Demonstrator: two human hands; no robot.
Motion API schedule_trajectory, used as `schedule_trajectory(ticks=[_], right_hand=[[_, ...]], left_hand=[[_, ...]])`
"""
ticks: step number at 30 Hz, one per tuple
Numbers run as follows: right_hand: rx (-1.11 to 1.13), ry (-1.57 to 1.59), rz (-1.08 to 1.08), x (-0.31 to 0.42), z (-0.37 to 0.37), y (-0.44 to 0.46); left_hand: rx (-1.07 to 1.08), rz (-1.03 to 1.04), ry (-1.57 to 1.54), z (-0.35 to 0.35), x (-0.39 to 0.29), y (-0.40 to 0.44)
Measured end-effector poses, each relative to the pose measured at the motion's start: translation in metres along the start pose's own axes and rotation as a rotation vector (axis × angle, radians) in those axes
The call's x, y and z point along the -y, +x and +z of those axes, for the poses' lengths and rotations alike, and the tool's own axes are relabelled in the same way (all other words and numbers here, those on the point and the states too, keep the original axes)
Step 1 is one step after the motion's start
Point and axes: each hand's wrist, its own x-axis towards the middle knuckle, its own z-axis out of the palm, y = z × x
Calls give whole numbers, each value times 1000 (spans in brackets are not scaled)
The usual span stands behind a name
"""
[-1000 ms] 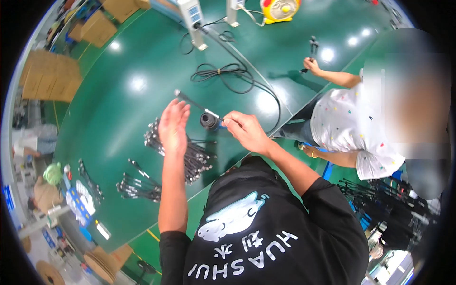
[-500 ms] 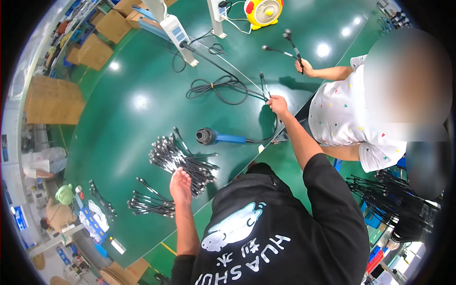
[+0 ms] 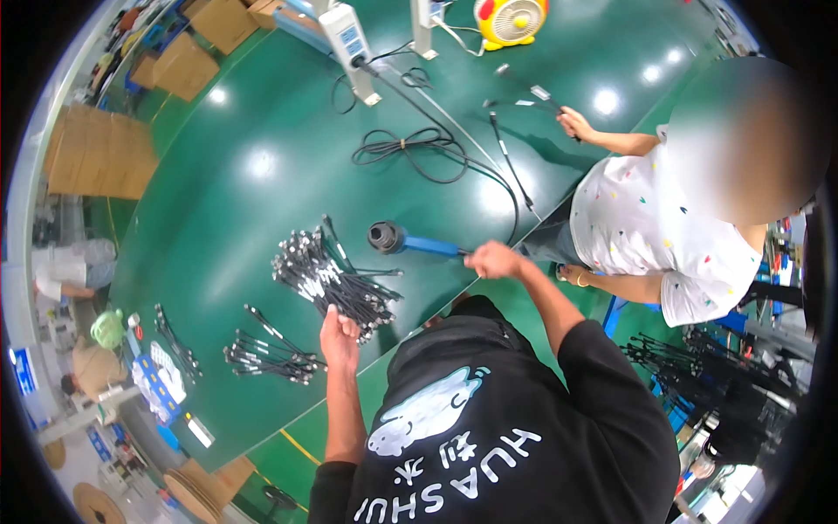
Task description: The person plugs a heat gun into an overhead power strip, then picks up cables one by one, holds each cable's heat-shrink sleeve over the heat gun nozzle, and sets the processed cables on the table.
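My left hand (image 3: 340, 339) is closed at the near edge of a pile of short black cables (image 3: 327, 279) with metal connectors and white labels. What its fingers hold, if anything, is hidden. My right hand (image 3: 496, 260) is curled around the tail end of a blue-handled heat gun (image 3: 428, 245), where the cord meets the handle. The gun lies on the green table, its black nozzle pointing left. Farther off lies a single black cable (image 3: 511, 162) by the table seam. A smaller bunch of cables (image 3: 271, 354) rests left of my left hand.
Across the right side, a person in a white patterned shirt (image 3: 646, 227) holds branched cables (image 3: 546, 99). A coiled black cord (image 3: 406, 144) runs to a power strip (image 3: 349, 37) on a post. A yellow fan (image 3: 513, 22) stands at the back. More cables (image 3: 179, 345) lie at left.
My right hand has let go of a cable, which now lies on the table, and moved back to the heat gun's tail. My left fingers have curled in. The co-worker's cables have swung lower.
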Motion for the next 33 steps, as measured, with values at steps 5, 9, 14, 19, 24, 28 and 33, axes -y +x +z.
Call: schedule_trajectory(ticks=[5,9,14,19,24,28,33], right_hand=[[65,-560,-13,-45,76,-13],[62,-491,-32,-38,90,-11],[-31,-602,-94,-18,90,-8],[-87,-564,-127,-8,99,-6],[-40,-612,-98,-3,108,-12],[-49,-608,-113,-37,112,-1],[59,-474,291,-109,107,-3]], left_hand=[[-158,-3,102,1,6,6],[-101,-9,40,-6,8,6],[-15,-28,42,-3,4,3],[-24,-54,-29,-13,4,-4],[-65,-81,18,-18,0,-9],[-3,-2,5,-33,7,1],[-24,-22,-39,-31,1,1]])
